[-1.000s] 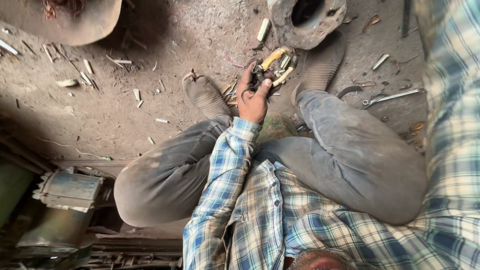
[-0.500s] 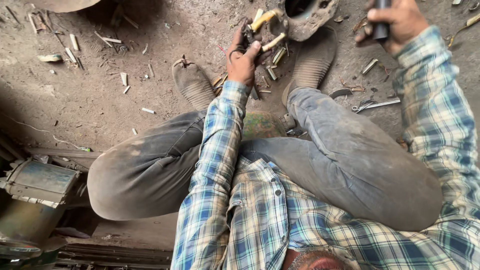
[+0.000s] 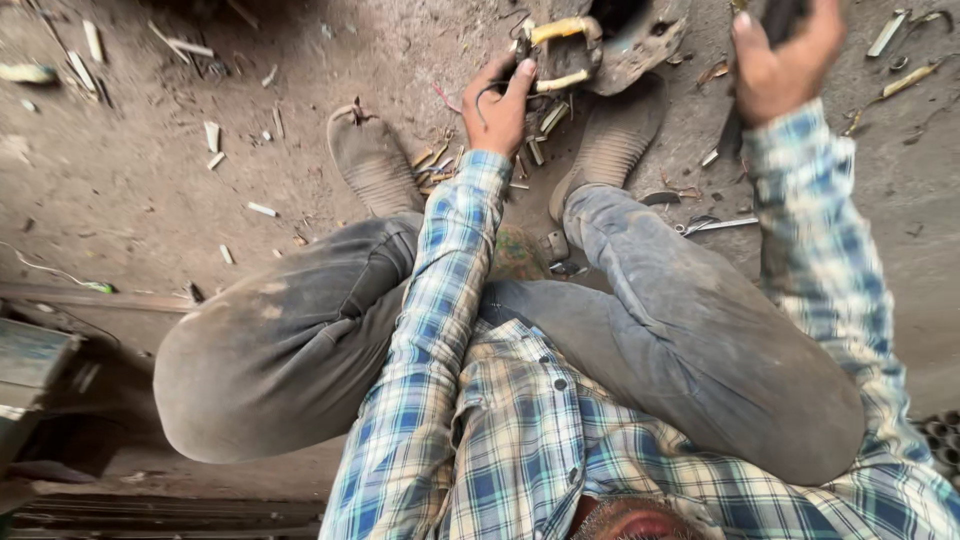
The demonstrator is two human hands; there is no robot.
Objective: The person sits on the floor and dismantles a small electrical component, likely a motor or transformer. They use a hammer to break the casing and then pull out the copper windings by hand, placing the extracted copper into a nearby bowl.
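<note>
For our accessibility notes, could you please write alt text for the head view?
Seen from above, a seated person in a plaid shirt grips a metal part with yellowish bars in the left hand, down between the shoes, while the right hand is raised, closed around a dark tool handle. Metal scraps and a wrench lie on the dirt floor.
</note>
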